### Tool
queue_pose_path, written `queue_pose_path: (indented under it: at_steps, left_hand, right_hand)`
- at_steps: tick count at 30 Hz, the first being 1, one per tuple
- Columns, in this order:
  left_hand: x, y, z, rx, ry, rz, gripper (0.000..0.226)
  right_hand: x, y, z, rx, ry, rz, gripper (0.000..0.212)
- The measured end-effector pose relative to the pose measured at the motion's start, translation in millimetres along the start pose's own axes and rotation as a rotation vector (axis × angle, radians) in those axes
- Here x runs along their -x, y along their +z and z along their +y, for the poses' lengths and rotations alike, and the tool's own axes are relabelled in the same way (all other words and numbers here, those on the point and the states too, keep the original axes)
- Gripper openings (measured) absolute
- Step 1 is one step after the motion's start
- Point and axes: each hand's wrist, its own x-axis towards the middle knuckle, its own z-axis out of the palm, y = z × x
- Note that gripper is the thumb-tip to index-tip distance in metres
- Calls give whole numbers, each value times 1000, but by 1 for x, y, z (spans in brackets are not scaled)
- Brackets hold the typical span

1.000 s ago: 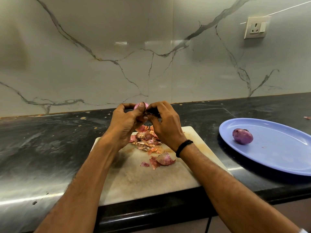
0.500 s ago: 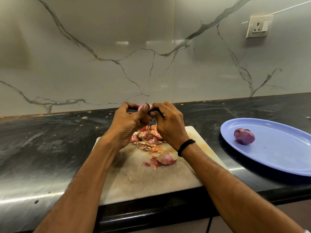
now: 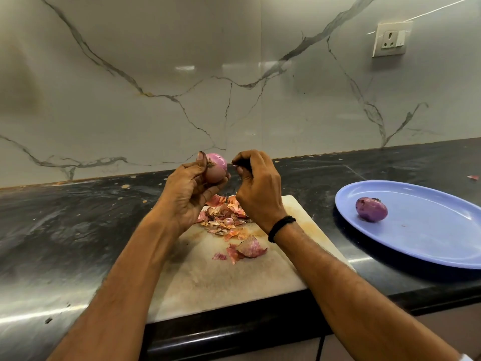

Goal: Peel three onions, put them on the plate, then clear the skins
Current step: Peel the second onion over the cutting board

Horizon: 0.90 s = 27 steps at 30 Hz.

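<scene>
My left hand grips a pink, mostly peeled onion raised above the far end of the cutting board. Just right of it, my right hand has its fingertips pinched together on what looks like a tiny scrap of skin; the two hands are slightly apart. Loose onion skins lie heaped on the board below the hands, with a larger curved piece nearer me. One peeled purple onion rests on the blue plate to the right.
The board and plate sit on a black stone counter against a marble wall. A wall socket is at the upper right. A small scrap lies on the counter behind the plate. The counter's front edge runs just below the board.
The hands have come apart: my left hand turned the onion up so its peeled side shows, and my right hand pulled away to the right with pinched fingers.
</scene>
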Motion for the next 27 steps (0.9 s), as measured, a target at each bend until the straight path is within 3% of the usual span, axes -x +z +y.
queue_pose_path:
  at_steps: [4,15,21,27]
  left_hand:
    - [-2,-1,0,-20,22,6,27]
    - [-4,-2,-5,-106,112,-36,46]
    - [-5,1,-10,-131,134,-27,34]
    - [-3,4,-8,-97,104,-20,63]
  right_hand:
    - [1,1,-2,-10,-41,-37,32]
    - [3,4,0,10,-117,-27,9]
    - [5,4,5,61,-124,-80,8]
    - [6,5,0,104,-119,-125,21]
